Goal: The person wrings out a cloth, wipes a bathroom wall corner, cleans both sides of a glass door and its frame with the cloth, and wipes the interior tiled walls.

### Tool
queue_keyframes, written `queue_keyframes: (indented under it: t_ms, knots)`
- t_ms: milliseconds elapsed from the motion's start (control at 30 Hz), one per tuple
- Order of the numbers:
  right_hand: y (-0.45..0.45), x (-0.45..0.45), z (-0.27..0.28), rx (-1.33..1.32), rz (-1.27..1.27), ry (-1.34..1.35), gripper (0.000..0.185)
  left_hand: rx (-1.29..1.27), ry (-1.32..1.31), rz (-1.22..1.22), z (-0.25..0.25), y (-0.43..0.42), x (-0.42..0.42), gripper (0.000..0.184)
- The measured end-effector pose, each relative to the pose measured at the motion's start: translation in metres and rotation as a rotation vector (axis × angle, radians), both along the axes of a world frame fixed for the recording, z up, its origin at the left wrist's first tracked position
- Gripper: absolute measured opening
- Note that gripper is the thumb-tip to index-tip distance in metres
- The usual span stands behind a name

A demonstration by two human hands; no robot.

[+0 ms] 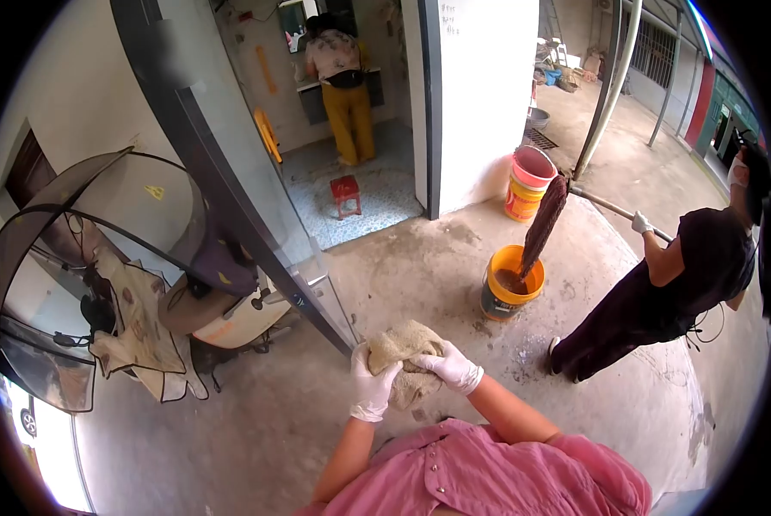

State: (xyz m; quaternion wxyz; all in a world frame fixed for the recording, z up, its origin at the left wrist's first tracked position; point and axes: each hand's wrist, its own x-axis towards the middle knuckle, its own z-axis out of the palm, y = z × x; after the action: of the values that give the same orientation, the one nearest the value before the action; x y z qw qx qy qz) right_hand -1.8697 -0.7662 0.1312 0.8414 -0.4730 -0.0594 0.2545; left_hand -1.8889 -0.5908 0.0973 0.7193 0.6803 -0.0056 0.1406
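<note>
A bunched beige cloth (409, 342) is held up between my two hands, in front of the pink shirt (480, 469). My left hand (372, 386), in a white glove, grips its left side. My right hand (451, 367), also gloved in white, is closed on its right side, with the thumb toward the middle of the cloth. Beyond my hands stands an orange bucket (486, 303) with murky liquid in it, and a dark mop head (544, 227) hangs into it.
A person in dark clothes (661, 284) at the right holds the mop pole (607, 204). Another person (344, 82) stands inside the doorway near a red stool (346, 196). At left are a covered scooter (231, 322) and a glass door's dark frame (222, 176). Pink-rimmed buckets (527, 185) stand by the wall.
</note>
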Motion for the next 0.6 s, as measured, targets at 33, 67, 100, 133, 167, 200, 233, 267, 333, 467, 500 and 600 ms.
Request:
queue_keyframes:
  t_ms: [33,67,100,133,167,200,233,267,333,467,500,600]
  knots:
    - [-0.005,0.003,0.008,-0.071,-0.038,-0.073,0.042,-0.087,0.035,0.021,-0.007,-0.007,0.002,0.053]
    - [-0.01,0.004,0.012,-0.143,-0.075,-0.145,0.038,-0.083,0.048,0.025,-0.002,-0.014,0.002,0.053]
    - [-0.016,0.008,0.004,-0.137,-0.057,-0.113,0.042,-0.194,0.11,-0.025,0.003,-0.02,0.001,0.052]
    - [-0.019,0.009,0.004,-0.133,-0.054,-0.103,0.042,-0.306,0.169,-0.075,0.009,-0.025,0.0,0.051]
    - [-0.02,0.008,0.012,0.02,-0.046,0.013,0.044,-0.326,0.307,-0.123,0.012,-0.026,-0.001,0.051]
    - [-0.021,0.006,0.02,0.173,-0.046,0.129,0.045,-0.321,0.321,-0.128,0.005,-0.024,0.0,0.051]
    - [-0.023,0.003,0.029,0.222,-0.052,0.202,0.047,-0.49,0.452,-0.259,-0.007,-0.02,0.001,0.052]
    - [-0.027,0.006,0.029,0.23,-0.072,0.217,0.047,-0.659,0.586,-0.392,-0.014,-0.019,0.001,0.052]
    - [-0.033,0.011,0.026,0.329,0.037,0.226,0.046,-0.671,0.622,-0.454,-0.008,-0.02,0.001,0.052]
    - [-0.051,0.027,0.034,-0.765,-0.093,-0.45,0.046,-0.858,0.677,-0.516,-0.006,-0.041,0.005,0.051]
    - [-0.056,0.03,0.029,-0.906,-0.142,-0.566,0.048,-0.883,0.669,-0.531,-0.003,-0.044,0.006,0.051]
    - [-0.085,0.035,0.07,-1.065,-0.103,-0.557,0.045,-0.843,0.499,-0.527,-0.001,-0.051,0.008,0.057]
